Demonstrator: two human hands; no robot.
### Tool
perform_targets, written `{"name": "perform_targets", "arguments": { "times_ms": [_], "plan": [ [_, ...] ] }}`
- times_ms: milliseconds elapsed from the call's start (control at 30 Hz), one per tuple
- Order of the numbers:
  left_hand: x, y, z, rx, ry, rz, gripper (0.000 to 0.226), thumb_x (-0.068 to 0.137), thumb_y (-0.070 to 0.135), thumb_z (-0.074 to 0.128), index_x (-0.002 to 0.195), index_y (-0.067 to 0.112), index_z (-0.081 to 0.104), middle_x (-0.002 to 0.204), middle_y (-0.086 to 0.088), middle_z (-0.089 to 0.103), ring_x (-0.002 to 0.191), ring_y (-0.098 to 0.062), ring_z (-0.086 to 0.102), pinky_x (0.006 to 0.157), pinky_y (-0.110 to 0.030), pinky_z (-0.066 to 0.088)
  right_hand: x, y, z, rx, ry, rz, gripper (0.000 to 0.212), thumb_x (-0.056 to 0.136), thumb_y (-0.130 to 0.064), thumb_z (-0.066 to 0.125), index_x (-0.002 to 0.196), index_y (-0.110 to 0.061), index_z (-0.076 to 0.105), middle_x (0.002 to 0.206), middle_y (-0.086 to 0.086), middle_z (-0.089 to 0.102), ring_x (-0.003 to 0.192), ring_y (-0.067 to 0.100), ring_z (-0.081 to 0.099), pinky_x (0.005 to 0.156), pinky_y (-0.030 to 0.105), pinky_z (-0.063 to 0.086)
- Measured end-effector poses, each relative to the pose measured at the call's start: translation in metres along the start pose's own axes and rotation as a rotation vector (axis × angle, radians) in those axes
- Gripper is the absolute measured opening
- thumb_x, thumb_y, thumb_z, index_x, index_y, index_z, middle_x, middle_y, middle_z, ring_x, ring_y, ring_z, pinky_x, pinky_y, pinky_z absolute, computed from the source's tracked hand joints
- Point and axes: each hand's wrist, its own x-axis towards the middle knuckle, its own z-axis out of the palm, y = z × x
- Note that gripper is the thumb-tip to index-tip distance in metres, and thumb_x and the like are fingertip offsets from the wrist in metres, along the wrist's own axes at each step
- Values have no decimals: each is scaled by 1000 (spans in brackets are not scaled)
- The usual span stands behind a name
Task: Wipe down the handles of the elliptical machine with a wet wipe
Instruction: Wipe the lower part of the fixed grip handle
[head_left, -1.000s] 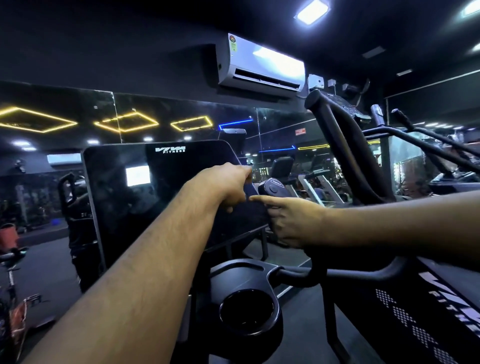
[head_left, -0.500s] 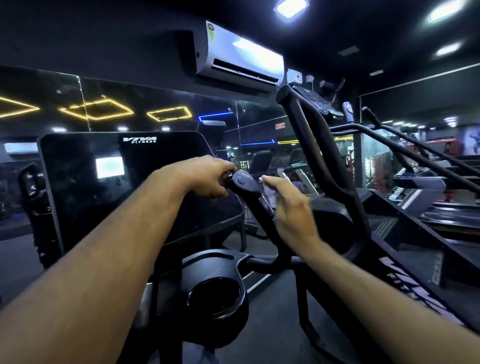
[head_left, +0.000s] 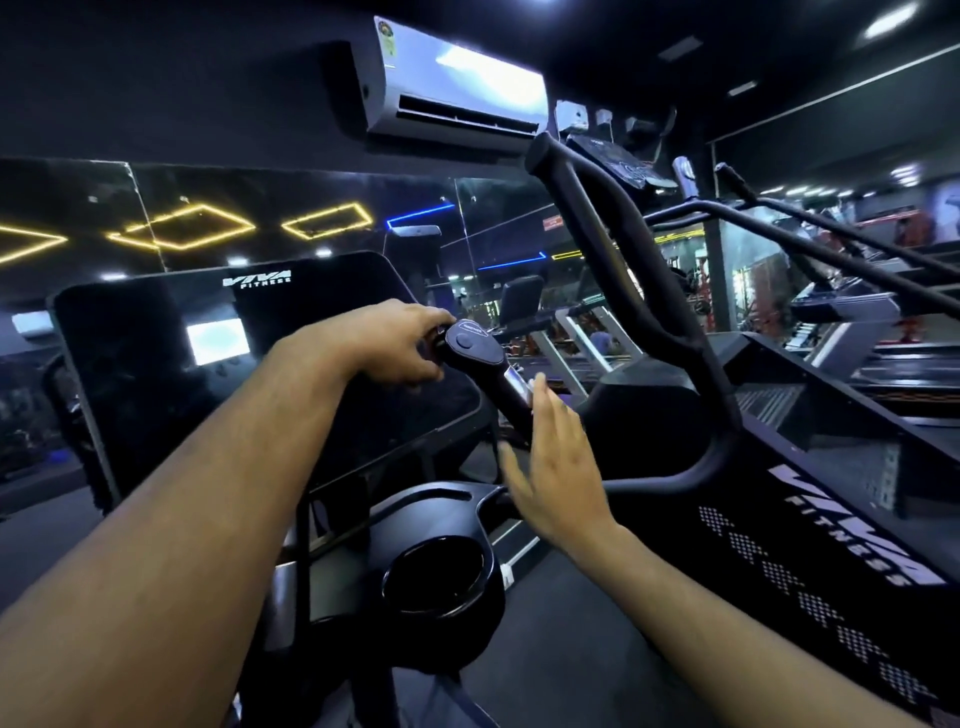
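Observation:
The elliptical's short black handle (head_left: 480, 358) rises at mid-frame, with a round button on its top and a metal sensor strip (head_left: 515, 383) lower down. My left hand (head_left: 395, 343) grips the handle's top end from the left, fingers curled around it. My right hand (head_left: 553, 462) is beside the lower part of the handle with its fingers straight and spread; the fingertips are close to the sensor strip. No wet wipe shows in either hand. The tall curved moving handle (head_left: 623, 270) stands to the right, untouched.
The dark console screen (head_left: 156, 384) fills the left behind my left arm. A black cup holder (head_left: 436, 577) sits below the hands. A neighbouring machine's side panel (head_left: 831, 535) runs along the right. A mirror wall and an air conditioner (head_left: 457, 88) are ahead.
My right hand slid down from the handle's top to its lower part and its fingers straightened. My left hand stayed gripping the top. The view shifted right.

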Motion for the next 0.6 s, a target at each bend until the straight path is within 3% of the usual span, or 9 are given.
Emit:
{"name": "perform_targets", "arguments": {
  "times_ms": [67,133,233,333,400,467,533,600],
  "plan": [
    [1,1,-1,-1,5,-5,67,97,20,71,156,25,42,92,12,57,80,-12,59,78,-26,47,29,-19,-11,141,-91,205,63,99,-38,51,152,-8,36,144,10,50,131,29,43,112,40,34],
    [1,0,-1,-11,0,-8,67,97,19,71,156,26,42,83,19,55,73,-6,62,71,-23,48,63,-37,-27,341,-192,368,37,99,-42,42,123,-19,58,124,8,61,118,31,52,101,46,40],
    [1,-1,-1,-7,-5,-23,71,96,16,70,159,28,38,89,16,55,75,-3,60,65,-18,45,97,-60,-45,569,-250,382,35,102,-37,23,82,-27,50,116,9,63,106,30,54,92,48,40],
    [2,-1,0,2,-5,-24,74,95,14,69,160,29,36,104,7,56,87,-12,62,74,-23,46,107,-61,-41,570,-217,325,37,103,-37,22,77,-27,45,107,5,61,97,26,52,79,43,37],
    [1,0,0,6,-10,-26,75,95,15,70,160,30,36,98,10,56,93,-14,60,78,-25,45,105,-49,-32,514,-207,315,49,100,-49,21,84,-22,58,102,3,67,96,26,58,79,41,39],
    [1,0,0,13,-19,-27,75,95,16,71,160,30,36,86,16,54,93,-15,62,82,-28,48,104,-31,-28,537,-296,363,79,95,-68,17,81,-11,70,86,9,75,83,26,67,80,40,48],
    [2,-1,-1,7,-28,-32,75,95,16,71,160,29,36,83,18,56,89,-17,69,84,-31,55,103,-16,-30,680,-465,392,94,91,-78,15,71,-3,67,71,15,72,60,27,63,66,36,49],
    [3,-2,0,-20,-35,-49,76,96,15,71,160,31,34,83,15,63,79,-17,73,78,-31,58,101,-5,-34,828,-587,378,100,95,-79,16,75,8,62,69,25,62,52,28,52,53,31,44]
  ]
}}
